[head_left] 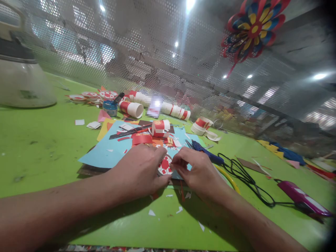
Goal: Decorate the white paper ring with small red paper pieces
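Head view: one red-and-white disc, round and flat-faced, sits at the near edge of the light blue sheet. The left hand holds it, fingers bent round its left side; the right hand has its fingers drawn narrow at the disc's right rim, though I cannot tell whether they grip it or a scrap. Both hands hide part of the disc and of the sheet.

On the sheet lie one paper cup, red and white, one curved red strip and one long dark strip. Left of the sheet are white paper squares, flat and matte. Beyond it come one blue jar, a pile of similar discs overlapping too much to count, and a row of nested cups. Right of it, one dark blue tool, smooth-handled, lies by a looped black cord; farther right is one glossy purple device. Small white scraps dot the green surface nearer than the sheet.
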`<state>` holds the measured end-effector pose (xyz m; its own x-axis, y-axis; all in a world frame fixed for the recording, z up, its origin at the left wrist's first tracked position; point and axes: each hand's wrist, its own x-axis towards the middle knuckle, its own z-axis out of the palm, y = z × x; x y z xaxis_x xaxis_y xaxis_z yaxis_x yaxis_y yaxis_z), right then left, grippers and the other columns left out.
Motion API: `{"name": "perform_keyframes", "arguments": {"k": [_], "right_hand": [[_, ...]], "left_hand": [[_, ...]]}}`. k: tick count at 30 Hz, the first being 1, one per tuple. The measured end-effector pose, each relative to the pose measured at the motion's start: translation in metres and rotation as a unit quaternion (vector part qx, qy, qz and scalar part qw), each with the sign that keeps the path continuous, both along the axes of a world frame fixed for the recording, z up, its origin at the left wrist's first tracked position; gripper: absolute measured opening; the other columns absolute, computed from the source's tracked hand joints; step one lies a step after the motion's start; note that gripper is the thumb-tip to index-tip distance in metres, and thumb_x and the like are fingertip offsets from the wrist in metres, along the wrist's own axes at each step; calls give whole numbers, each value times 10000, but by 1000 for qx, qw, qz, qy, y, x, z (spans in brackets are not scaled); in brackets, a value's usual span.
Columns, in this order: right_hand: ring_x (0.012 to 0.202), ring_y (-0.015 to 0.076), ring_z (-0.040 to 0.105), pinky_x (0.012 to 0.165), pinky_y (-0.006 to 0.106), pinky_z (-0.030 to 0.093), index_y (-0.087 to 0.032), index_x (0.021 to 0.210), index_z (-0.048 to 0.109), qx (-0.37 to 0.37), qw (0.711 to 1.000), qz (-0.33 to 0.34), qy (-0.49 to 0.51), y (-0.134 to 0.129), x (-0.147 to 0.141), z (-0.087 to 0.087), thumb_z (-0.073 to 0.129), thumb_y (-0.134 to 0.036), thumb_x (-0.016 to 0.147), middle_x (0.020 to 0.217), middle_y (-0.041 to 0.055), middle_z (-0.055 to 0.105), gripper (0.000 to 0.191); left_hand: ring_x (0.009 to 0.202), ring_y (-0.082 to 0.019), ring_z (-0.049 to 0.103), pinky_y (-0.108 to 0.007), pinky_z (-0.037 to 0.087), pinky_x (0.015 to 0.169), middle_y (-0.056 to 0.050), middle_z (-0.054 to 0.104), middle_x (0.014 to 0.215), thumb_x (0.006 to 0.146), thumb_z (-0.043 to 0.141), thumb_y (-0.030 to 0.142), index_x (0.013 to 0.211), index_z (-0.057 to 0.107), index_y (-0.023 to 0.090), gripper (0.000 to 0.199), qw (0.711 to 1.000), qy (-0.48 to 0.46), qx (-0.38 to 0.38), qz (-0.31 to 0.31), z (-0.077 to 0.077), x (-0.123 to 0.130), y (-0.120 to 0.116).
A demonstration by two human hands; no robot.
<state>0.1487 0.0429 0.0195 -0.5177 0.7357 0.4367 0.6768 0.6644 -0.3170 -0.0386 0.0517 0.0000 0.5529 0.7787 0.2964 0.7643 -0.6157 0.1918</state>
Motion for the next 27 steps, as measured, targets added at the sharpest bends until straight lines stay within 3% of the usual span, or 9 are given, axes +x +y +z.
{"name": "perform_keyframes", "arguments": {"k": [16, 27], "right_hand": [[650, 126, 562, 604, 247, 427, -132, 727, 659, -15, 1000, 8, 19, 2, 2, 2, 632, -50, 802, 710, 34, 647, 115], [655, 128, 563, 607, 254, 427, -131, 725, 658, -10, 1000, 15, 18, 1, 2, 1, 581, -6, 797, 705, 35, 641, 163]], "left_hand": [[799, -319, 635, -373, 405, 606, -106, 673, 831, 838, 506, 429, 985, 559, 160, 310, 1000, -6, 5, -3, 0, -2, -2], [827, -332, 635, -390, 428, 637, -113, 670, 845, 829, 520, 416, 993, 572, 157, 311, 1000, -17, -9, -4, 3, -1, -3]]}}
